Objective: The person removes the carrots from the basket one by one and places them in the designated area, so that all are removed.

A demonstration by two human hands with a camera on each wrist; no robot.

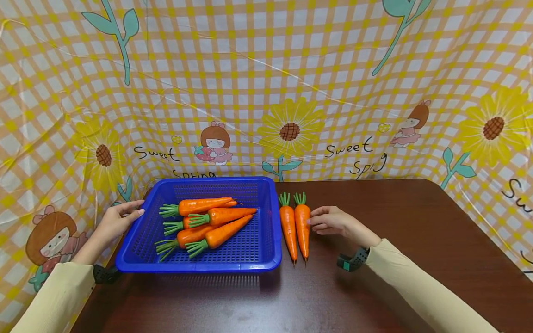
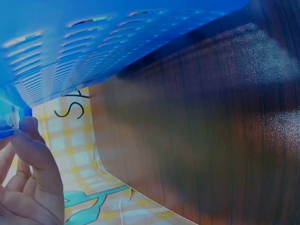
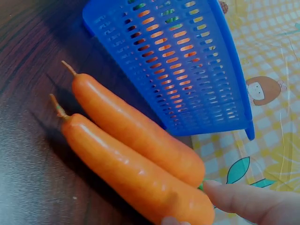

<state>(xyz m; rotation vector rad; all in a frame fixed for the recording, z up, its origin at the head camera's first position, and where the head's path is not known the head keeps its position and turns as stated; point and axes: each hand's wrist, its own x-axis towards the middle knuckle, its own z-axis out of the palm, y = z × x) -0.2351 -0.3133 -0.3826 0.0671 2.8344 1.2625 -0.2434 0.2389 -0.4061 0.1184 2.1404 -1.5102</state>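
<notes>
While the left hand (image 1: 118,222) pinches the rim of a blue basket (image 1: 200,267) holding piled carrots (image 1: 233,213), the right hand (image 1: 339,223), fingers loosely extended and gripping nothing, touches the nearer of two carrots (image 1: 302,226) on the worktop (image 1: 312,300), just right of the basket. Checked cloth (image 1: 250,69) behind reads "Sweet" and, partly obscured, "Spring".
</notes>
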